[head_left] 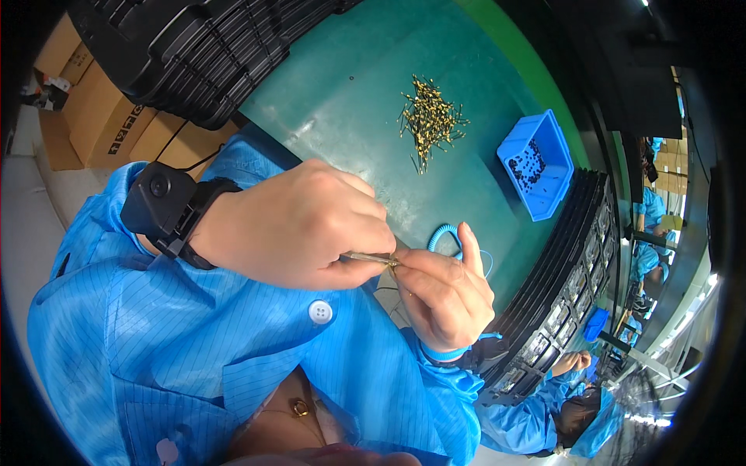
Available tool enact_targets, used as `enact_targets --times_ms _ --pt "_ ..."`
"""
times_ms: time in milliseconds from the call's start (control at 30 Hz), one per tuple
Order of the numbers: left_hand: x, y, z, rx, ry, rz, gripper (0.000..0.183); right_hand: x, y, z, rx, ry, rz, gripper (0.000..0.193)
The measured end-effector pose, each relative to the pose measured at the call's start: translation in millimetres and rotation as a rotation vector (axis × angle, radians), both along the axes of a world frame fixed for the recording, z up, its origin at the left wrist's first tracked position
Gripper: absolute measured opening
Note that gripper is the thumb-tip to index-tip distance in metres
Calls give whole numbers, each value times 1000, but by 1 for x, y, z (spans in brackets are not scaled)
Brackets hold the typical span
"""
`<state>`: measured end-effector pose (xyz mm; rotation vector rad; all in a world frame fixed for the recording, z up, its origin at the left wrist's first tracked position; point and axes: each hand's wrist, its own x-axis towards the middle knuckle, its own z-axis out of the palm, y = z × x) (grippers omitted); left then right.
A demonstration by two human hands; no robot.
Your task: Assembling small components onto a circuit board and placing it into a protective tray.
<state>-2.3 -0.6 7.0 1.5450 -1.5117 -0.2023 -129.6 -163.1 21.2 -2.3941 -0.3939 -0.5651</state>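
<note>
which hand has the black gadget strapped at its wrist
The left hand, wearing a boxy black device on a black strap; the right hand shows none.

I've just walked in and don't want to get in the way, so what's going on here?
Someone in a blue smock is working on something small with both hands. The left hand grips a thin metal tool, and the right hand pinches a tiny piece at its tip, too small to identify. On the green table lie a loose pile of small black-and-yellow parts and, farther right, a blue bin with dark bits in it.
</note>
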Motion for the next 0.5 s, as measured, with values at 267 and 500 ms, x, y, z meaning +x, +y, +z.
enact_targets --times_ms 267,500 --pt "-1 2 0 -34 -32 -34 16 -5 0 3 -12 14 33 18" --pt "-2 2 -1 -71 -17 -36 16 -5 1 6 -36 15 46 18"
